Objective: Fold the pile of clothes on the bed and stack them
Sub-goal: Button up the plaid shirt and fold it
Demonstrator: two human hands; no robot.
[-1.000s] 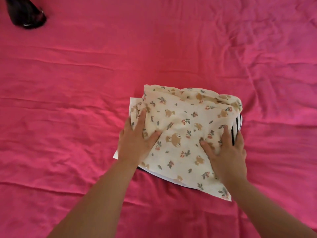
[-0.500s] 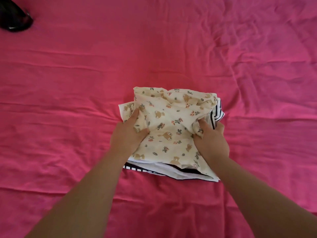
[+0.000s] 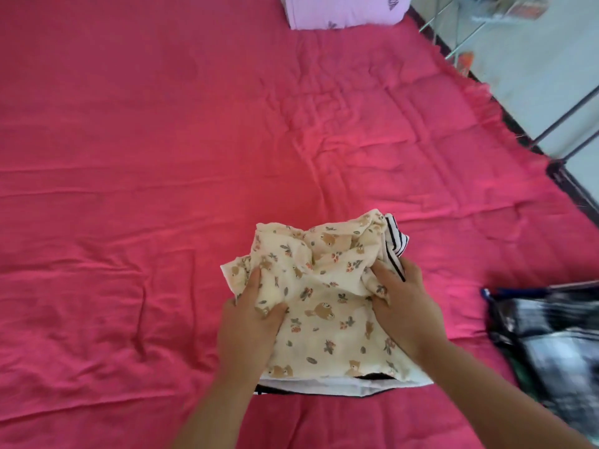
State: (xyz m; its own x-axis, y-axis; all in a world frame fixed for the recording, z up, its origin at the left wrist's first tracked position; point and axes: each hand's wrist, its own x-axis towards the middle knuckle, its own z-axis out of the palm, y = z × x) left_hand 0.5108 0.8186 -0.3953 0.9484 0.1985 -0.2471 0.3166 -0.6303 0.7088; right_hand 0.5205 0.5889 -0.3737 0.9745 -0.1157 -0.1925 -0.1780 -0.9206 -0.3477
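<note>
A wide bed (image 3: 162,157) covered in a creased pink sheet, seen from above by the person working at it. A small stack of clothes (image 3: 324,382) sits near the bed's near edge, a little right of centre. Its top layer is a cream cloth (image 3: 327,319) printed with bears and flowers. Below it a white layer and a dark one show at the near side, and a black-and-white striped garment (image 3: 397,244) pokes out at the far right corner of the stack.

Both hands are bare. The left grip (image 3: 249,322) is closed on the cream cloth at the stack's left side, with fabric bunched between thumb and fingers. The right grip (image 3: 405,306) is closed the same way on the right side, beside the stripes.

The clothes look light, thin and floppy. The top cloth is already rumpled, so a hold on it alone would likely drag it off the layers beneath. Palms under or against both sides of the whole stack should keep it together.

A lilac pillow (image 3: 346,11) lies at the far edge. A dark, shiny, blurred item (image 3: 551,345), perhaps a bag, sits at the right edge, near the stack and likely in the way of any move rightward. A metal rack (image 3: 570,102) stands beyond the bed.
</note>
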